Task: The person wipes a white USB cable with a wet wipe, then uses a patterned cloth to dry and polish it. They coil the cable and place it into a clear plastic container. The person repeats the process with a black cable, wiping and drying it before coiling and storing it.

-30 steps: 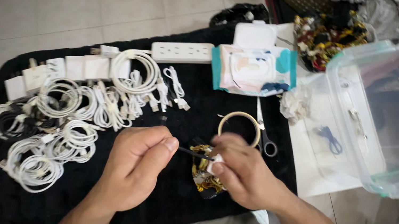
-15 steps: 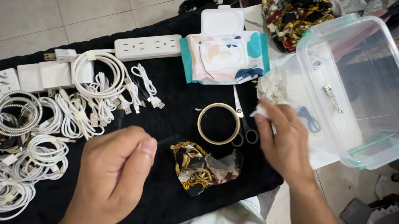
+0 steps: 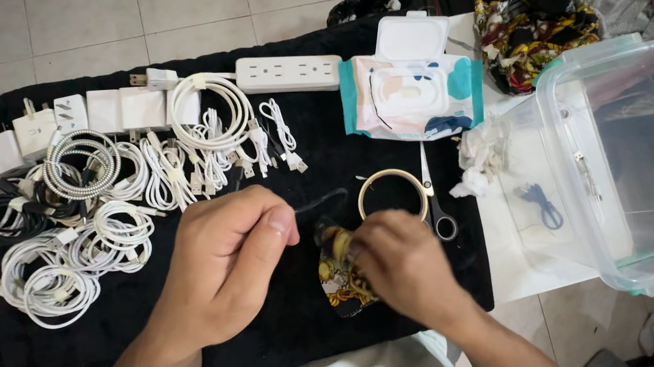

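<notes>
I see one real package on my black table cover point(image 3: 302, 330): a soft, flat wet-wipe pack point(image 3: 409, 93), roughly rectangular, lying at the far edge just beside the right end of the white power strip point(image 3: 287, 72) and left of the clear plastic box point(image 3: 648, 166). Its ends are teal, its face is pale with peach, white and dark blue patches, and its white flip lid point(image 3: 412, 36) stands open, tilted away from me. I can make out no signs or screens, and any labels on the chargers are too small to tell.
</notes>
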